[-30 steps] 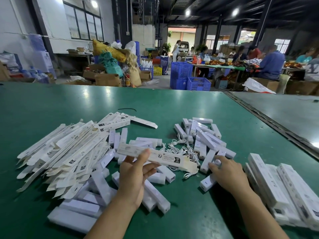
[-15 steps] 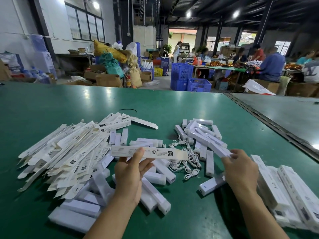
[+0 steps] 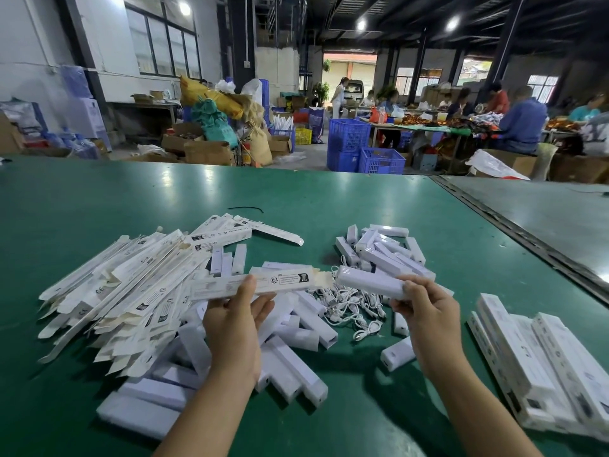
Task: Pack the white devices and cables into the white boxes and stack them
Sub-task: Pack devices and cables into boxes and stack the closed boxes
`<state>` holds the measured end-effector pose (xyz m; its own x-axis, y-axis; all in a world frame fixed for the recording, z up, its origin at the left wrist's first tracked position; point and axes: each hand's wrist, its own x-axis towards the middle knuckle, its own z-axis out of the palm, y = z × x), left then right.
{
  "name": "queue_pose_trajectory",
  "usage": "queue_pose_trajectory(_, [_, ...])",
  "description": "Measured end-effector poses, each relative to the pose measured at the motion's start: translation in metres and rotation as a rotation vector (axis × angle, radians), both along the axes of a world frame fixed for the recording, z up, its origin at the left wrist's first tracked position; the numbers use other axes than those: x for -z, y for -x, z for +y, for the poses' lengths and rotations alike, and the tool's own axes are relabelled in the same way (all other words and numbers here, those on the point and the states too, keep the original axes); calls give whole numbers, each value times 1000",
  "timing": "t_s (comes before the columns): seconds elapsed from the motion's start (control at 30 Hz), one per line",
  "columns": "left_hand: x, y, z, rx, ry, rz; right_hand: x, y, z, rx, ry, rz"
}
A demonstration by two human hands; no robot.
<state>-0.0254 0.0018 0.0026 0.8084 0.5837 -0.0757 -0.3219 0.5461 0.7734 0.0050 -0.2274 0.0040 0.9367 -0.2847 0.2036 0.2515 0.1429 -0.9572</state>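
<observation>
White card, thin and easily creased, is pinched between the thumb and fingers (image 3: 247, 289) of the left hand (image 3: 232, 328): a long open box (image 3: 260, 283) at frame centre. The right hand (image 3: 428, 313) curls round one end of a white device (image 3: 369, 285), its nose just beside the box's flap. The device looks light, rigid and smooth, best held by its sides. Tangled cables (image 3: 349, 303) beneath could snag. Flat boxes (image 3: 125, 291) crowd the green bench (image 3: 99, 199) at left, with packed boxes (image 3: 543, 364) lower right.
</observation>
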Motion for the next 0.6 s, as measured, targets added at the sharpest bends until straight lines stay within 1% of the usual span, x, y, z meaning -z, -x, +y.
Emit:
queue_pose_trajectory(0.07, [0,0,0,8,-6,-2,0,0,2,-28,-10,21])
queue_pose_trajectory(0.3, [-2,5,-5,61,-74,-60,1,3,5,-84,45,64])
queue_pose_trajectory(0.47, [-2,5,-4,45,-89,-85,-1,6,4,-94,138,47])
queue_pose_trajectory(0.6, [1,4,-5,71,-139,-107,-3,9,6,-128,173,31])
